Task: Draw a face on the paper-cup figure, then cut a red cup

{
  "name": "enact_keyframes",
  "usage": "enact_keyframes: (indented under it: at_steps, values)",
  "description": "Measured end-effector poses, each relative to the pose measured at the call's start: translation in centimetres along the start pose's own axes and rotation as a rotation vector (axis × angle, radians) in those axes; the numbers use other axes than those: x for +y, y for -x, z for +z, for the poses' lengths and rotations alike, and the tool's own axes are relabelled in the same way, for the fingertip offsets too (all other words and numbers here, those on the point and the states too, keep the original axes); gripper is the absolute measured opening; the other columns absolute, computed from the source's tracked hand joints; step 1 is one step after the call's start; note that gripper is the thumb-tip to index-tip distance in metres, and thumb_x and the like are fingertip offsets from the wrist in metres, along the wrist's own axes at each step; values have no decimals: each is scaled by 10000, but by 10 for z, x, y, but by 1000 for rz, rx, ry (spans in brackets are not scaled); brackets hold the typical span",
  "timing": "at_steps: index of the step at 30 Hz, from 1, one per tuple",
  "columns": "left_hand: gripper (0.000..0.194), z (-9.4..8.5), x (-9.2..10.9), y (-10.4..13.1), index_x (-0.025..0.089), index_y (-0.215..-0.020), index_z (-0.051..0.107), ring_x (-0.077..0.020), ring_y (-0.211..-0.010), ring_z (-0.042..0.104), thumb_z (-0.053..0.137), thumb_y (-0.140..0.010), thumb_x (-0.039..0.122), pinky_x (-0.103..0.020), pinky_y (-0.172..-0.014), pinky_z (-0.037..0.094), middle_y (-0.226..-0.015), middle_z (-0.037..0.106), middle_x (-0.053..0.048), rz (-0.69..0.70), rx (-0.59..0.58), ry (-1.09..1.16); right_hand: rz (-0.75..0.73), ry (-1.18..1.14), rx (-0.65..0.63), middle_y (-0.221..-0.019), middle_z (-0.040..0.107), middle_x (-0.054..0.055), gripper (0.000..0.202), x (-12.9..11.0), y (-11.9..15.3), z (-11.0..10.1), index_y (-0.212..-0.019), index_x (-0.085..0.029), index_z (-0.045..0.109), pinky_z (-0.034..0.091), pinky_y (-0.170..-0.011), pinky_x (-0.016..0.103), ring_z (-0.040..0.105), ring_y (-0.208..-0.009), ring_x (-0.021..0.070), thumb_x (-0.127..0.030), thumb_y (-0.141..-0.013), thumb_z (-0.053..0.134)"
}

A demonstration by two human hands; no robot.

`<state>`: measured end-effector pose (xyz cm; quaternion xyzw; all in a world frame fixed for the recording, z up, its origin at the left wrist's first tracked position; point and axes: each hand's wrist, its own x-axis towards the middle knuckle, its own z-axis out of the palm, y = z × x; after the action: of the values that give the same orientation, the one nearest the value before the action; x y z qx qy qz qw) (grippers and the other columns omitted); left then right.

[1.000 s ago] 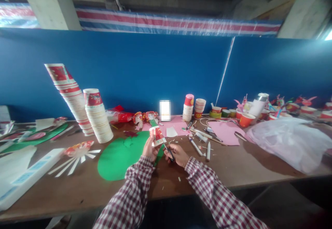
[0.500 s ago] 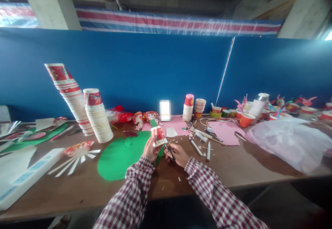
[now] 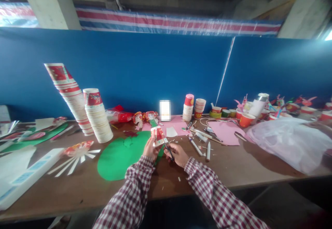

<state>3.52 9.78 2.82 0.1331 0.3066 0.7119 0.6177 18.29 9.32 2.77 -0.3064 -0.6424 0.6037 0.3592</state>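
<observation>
A red and white paper cup [image 3: 157, 136] is tilted in my left hand [image 3: 150, 149], whose fingers are closed round its side. My right hand [image 3: 178, 154] grips a pair of dark-handled scissors [image 3: 168, 149], with the blades against the cup's right edge. How far the blades reach into the cup is too small to make out. Beneath and left of my hands lies a round green sheet [image 3: 116, 160]. A cup cut into splayed white strips [image 3: 79, 153] lies further left on the brown table [image 3: 178, 191].
Two tall stacks of paper cups [image 3: 100, 118] stand at the left, one leaning. Shorter cup stacks [image 3: 188, 108], pink paper [image 3: 228, 132] and white glue sticks or markers [image 3: 208, 151] lie beyond my right hand. A plastic bag [image 3: 293, 142] sits at right; a blue partition [image 3: 145, 66] rises behind.
Hardly anything differs. The scissors in my right hand have shifted very slightly at the cup's edge; my left hand and the cup stay in place.
</observation>
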Motion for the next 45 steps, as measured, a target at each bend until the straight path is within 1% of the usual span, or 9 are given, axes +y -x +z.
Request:
enact_keyframes:
  at_steps: [3, 6, 13, 20, 28, 33, 40, 45]
  values:
    - [82, 0, -1, 0, 129, -836, 609, -144, -618, 651, 623, -807, 205, -251, -613, 548, -746, 675, -48, 43, 22, -15, -4, 1, -2, -552, 571, -22, 359, 0, 1, 0, -867, -145, 589, 403, -424, 206, 515, -435, 99, -455, -717, 689]
    - [87, 1, 0, 1, 124, -837, 613, -142, -607, 649, 625, -805, 204, -252, -604, 550, -752, 675, -53, 53, 31, -30, -11, 8, 1, -550, 565, -25, 345, 2, 0, 0, -865, -151, 592, 410, -431, 211, 512, -439, 101, -450, -723, 686]
    - [197, 2, 1, 2, 118, -887, 616, -155, -636, 661, 684, -764, 256, -271, -642, 557, -794, 679, -69, 55, 39, -52, -13, 39, 9, -545, 554, -27, 320, 2, 0, -1, -871, -161, 599, 391, -403, 210, 511, -436, 109, -444, -740, 673]
    - [120, 2, 0, 1, 120, -825, 612, -152, -621, 655, 657, -781, 222, -267, -625, 549, -777, 680, -68, 61, 43, -56, -24, 24, 20, -530, 536, -29, 346, -1, 1, 0, -844, -148, 605, 413, -432, 216, 489, -446, 101, -461, -720, 684]
    - [170, 2, 1, 2, 131, -834, 605, -141, -598, 646, 691, -752, 252, -251, -607, 550, -738, 671, -52, 64, 45, -77, -16, 20, 22, -526, 547, -32, 327, -2, 1, 0, -832, -156, 611, 422, -438, 221, 502, -444, 104, -446, -708, 697]
    - [175, 3, 0, 2, 132, -851, 594, -145, -579, 644, 688, -751, 240, -262, -593, 546, -717, 663, -40, 81, 32, -97, -2, -10, 28, -531, 565, -34, 344, -5, 2, 2, -834, -155, 603, 424, -436, 225, 517, -441, 108, -451, -692, 704]
    - [229, 5, -1, 4, 115, -901, 603, -170, -608, 653, 704, -731, 231, -292, -603, 554, -747, 676, -64, 90, 6, -111, -8, -18, 34, -545, 578, -27, 380, -3, 1, 0, -852, -143, 600, 405, -430, 210, 533, -432, 104, -482, -701, 686]
    - [179, 5, -2, 5, 124, -887, 605, -166, -606, 651, 687, -743, 192, -297, -596, 560, -743, 671, -49, 81, -8, -100, -19, -24, 48, -553, 587, -20, 396, -6, 1, 0, -852, -133, 598, 377, -408, 195, 536, -430, 98, -488, -701, 684]
